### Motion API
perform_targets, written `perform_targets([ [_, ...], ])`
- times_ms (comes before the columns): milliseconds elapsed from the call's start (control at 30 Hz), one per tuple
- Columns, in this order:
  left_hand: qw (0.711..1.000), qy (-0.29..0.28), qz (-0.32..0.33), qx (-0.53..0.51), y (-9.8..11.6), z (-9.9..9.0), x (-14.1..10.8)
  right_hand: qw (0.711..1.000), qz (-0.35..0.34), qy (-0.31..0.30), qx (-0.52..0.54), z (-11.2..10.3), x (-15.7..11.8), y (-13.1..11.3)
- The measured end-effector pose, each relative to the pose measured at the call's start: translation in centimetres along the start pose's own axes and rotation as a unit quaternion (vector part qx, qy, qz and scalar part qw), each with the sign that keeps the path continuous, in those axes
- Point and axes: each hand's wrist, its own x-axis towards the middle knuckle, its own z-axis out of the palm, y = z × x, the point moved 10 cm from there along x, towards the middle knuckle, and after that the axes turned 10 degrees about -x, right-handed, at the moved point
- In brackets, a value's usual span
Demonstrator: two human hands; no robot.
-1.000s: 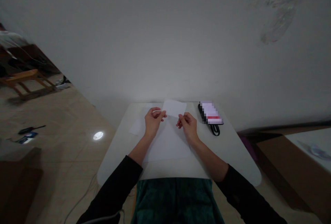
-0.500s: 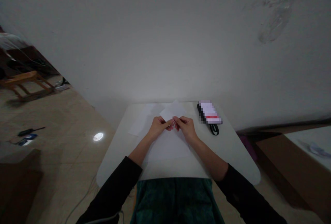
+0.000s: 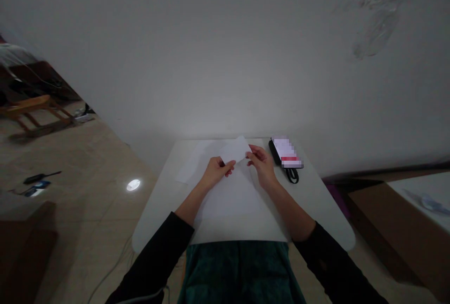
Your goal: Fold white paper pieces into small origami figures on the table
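Note:
A small piece of white paper (image 3: pixel 238 149) is held up above the table, a corner pointing away from me. My left hand (image 3: pixel 217 172) is closed, pinching its near edge between thumb and fingers. At its right edge, my right hand (image 3: pixel 260 164) grips the paper between thumb and fingertips. Beneath both hands a larger white sheet (image 3: pixel 228 198) lies flat, and another white sheet (image 3: pixel 192 166) lies to the left, partly covered. Whether the small piece is folded I cannot tell.
A phone-like device (image 3: pixel 286 152), its screen blurred out, rests on the white table (image 3: pixel 298 210) at the right with a black cable (image 3: pixel 291 175). The wall rises behind. A wooden stool (image 3: pixel 35 105) stands on the floor at left; a cardboard box (image 3: pixel 393 215) is at right.
My right hand has moved right, away from the left, and now grips the small paper's right edge. The left hand has stayed nearly in place.

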Motion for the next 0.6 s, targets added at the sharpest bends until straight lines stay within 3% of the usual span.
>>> perform_targets([
  [200, 0.981, -0.008, 0.0, -0.194, 0.0, -0.1, 0.4, 1.0, -0.008, -0.002, 0.02, -0.6, 0.7, 0.3],
  [433, 0.97, -0.033, 0.032, -0.239, 1.3, 0.9, -0.2, 0.999, -0.004, 0.0, 0.046, -0.7, 0.8, 0.6],
  [600, 0.967, -0.014, 0.017, -0.252, 1.4, 0.5, -0.2, 0.998, 0.006, -0.006, 0.062, -0.7, 0.8, 0.7],
])
